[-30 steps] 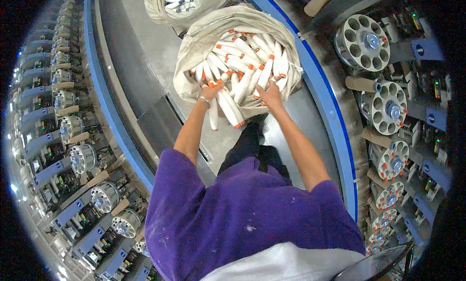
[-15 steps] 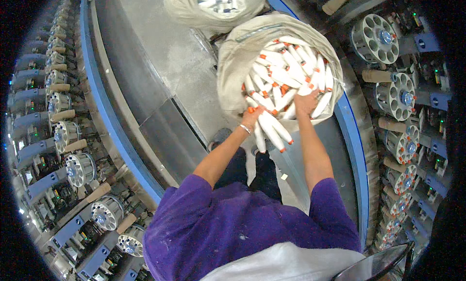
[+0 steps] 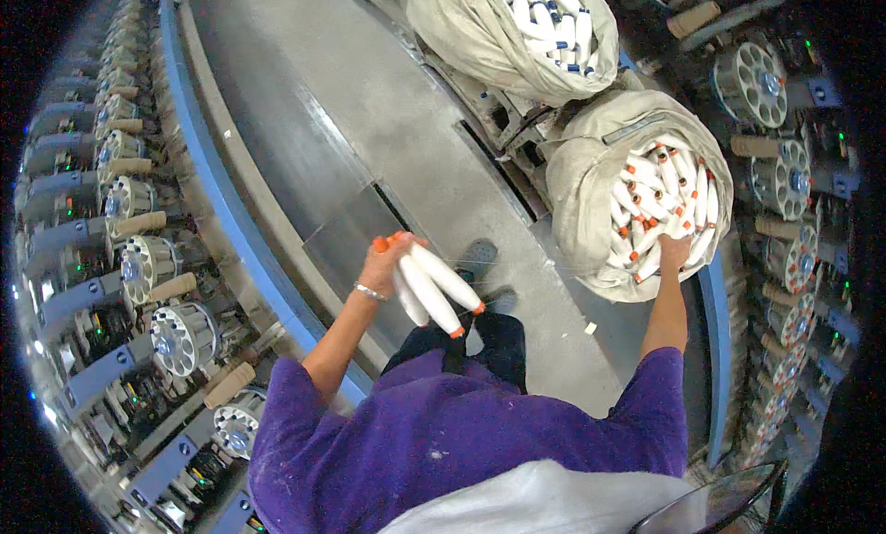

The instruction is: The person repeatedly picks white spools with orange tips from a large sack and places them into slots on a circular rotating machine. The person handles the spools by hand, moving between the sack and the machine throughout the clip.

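My left hand (image 3: 389, 262) is closed around the orange ends of three white yarn bobbins (image 3: 429, 289), which hang out toward my legs over the floor. A white bracelet circles that wrist. Off to the right, my right hand (image 3: 676, 251) reaches over the near rim of a beige cloth sack (image 3: 581, 183) and is closed at a white bobbin (image 3: 680, 224) there; its fingertips are partly hidden. The sack is filled with white yarn bobbins (image 3: 651, 179) with orange ends, lying in all directions. Thin threads run between the held bobbins and the sack.
Behind it stands a second beige sack (image 3: 461, 26) of white bobbins with dark blue ends. A metal cart frame (image 3: 512, 119) shows beside the sacks. Winding machines with round holders (image 3: 180, 340) line both sides, edged by blue rails (image 3: 221, 211).
My left hand has moved left, away from the sack, carrying its bobbins. The right hand stays at the sack. My view has shifted left, so both sacks sit farther right.
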